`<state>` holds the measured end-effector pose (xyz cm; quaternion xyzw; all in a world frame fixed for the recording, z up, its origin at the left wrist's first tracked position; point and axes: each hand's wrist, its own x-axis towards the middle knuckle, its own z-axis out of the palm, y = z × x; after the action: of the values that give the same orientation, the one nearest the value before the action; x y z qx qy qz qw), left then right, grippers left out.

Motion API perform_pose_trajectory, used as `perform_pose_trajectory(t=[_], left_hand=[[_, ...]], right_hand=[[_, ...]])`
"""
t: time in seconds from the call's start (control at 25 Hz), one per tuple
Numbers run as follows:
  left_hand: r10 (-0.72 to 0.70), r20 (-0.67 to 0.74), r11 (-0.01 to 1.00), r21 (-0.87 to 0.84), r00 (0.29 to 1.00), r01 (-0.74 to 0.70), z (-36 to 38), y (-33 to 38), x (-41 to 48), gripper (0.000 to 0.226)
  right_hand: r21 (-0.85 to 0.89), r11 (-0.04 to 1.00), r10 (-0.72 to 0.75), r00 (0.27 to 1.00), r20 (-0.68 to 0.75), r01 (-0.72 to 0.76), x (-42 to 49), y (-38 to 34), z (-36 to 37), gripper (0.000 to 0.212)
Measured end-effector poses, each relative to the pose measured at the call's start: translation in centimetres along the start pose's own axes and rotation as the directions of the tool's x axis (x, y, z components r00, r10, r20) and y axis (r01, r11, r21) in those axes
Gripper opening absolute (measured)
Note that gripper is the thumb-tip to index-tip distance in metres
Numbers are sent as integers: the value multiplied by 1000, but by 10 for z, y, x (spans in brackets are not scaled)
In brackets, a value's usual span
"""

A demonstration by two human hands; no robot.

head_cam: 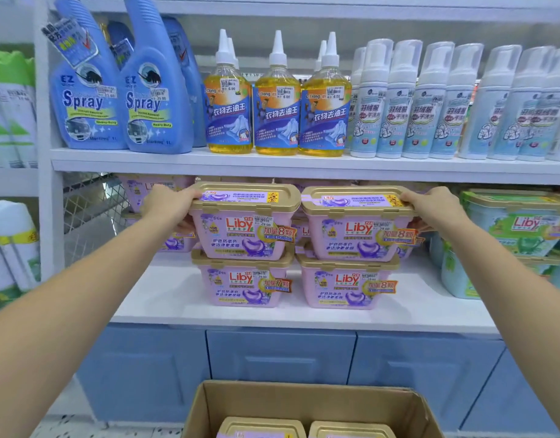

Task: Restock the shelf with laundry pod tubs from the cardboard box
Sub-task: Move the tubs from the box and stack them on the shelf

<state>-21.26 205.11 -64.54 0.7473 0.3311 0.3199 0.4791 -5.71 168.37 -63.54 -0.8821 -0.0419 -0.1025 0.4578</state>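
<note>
Two stacks of pink Liby pod tubs with gold lids stand on the white shelf [177,298]. My left hand [168,205] grips the left side of the upper left tub [244,222], which rests on a lower tub [244,282]. My right hand [436,207] grips the right side of the upper right tub [357,226], stacked on another tub [346,286]. More pink tubs sit behind them. The cardboard box [310,403] stands open below, with two gold-lidded tubs [263,428] showing inside.
Green Liby tubs [516,226] stand at the right of the same shelf. The shelf above holds blue spray bottles [155,90], yellow bottles [277,105] and white foam bottles [430,109]. Blue cabinet doors [278,355] lie under the shelf. A wire mesh panel [89,203] is at the left.
</note>
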Motion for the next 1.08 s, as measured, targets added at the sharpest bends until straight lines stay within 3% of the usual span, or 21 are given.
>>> perform_pose_trajectory(t=[0.2,0.44,0.56,0.64,0.76,0.84,0.92,0.96,1.04,1.08], left_hand=[[-4,7,997,80,1000,3,15,4,9,36],[-8,72,996,94,997,1,11,0,14,37],[0,59,1000,4,998,0,13,-6,11,42],[22,23,988,-156,999,-18,14,-16,2,45],[142,-73,949,-273,987,-157,16,-59,-21,46],[197,-28,970,-143,980,-198,18,-103,-39,67],[101,165,992,59,981,-112,24,-136,-53,96],[68,273,976,180,959,-121,30,-148,-58,100],[59,365,911,362,929,-200,45,-159,-60,83],[87,340,902,372,936,-219,53,-160,-61,68]], right_hand=[[8,997,71,995,76,-72,7,3,3,38],[99,995,15,996,83,-23,11,14,8,46],[134,991,-35,998,58,27,6,27,11,66],[198,978,-71,996,53,59,0,41,15,87],[360,922,-136,990,-46,144,-24,78,31,82],[372,915,-150,988,-44,156,-47,106,49,81],[283,957,-100,990,98,69,-66,131,69,74],[185,982,-80,979,187,45,-71,141,80,70],[-40,995,-78,959,271,92,-74,149,97,62],[-94,988,-95,962,257,122,-73,148,103,60]])
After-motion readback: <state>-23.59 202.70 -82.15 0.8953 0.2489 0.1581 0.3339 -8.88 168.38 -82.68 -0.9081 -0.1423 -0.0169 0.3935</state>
